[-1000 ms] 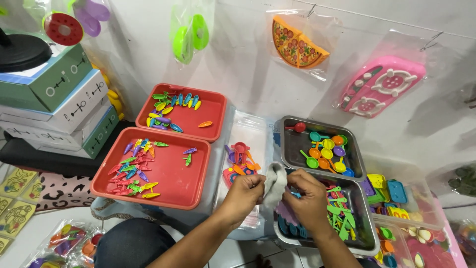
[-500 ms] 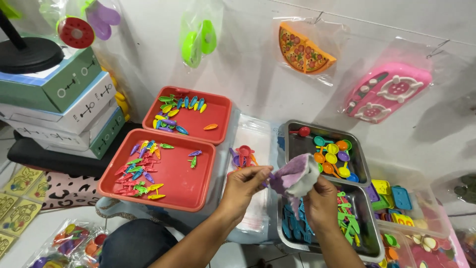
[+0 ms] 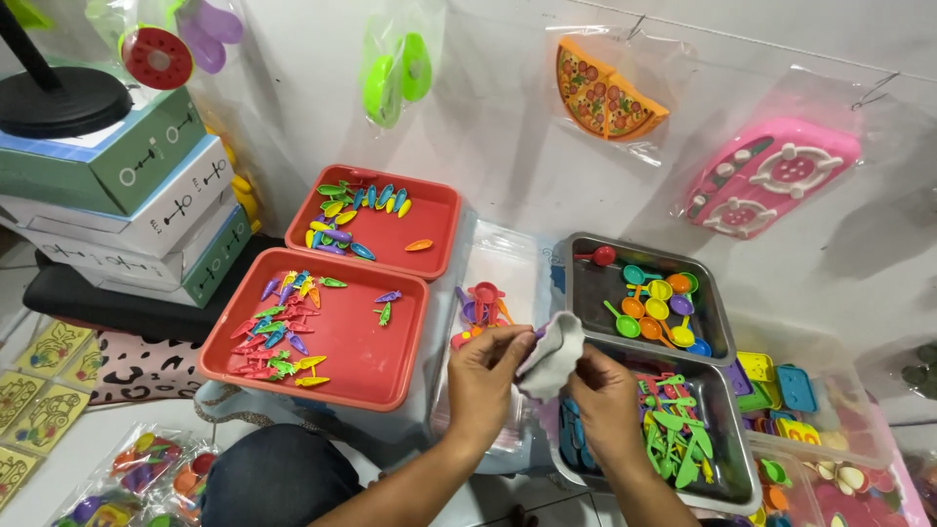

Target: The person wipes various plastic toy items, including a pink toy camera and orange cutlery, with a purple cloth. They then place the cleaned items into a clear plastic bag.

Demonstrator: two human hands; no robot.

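Both hands meet over the gap between the clear bag (image 3: 503,293) of toy bits and the lower metal tray (image 3: 727,468), sharing one small white cloth (image 3: 553,353). Left hand (image 3: 485,376) pinches its left edge, right hand (image 3: 607,395) pinches the lower right. Cloth runs up and down, slightly tilted.
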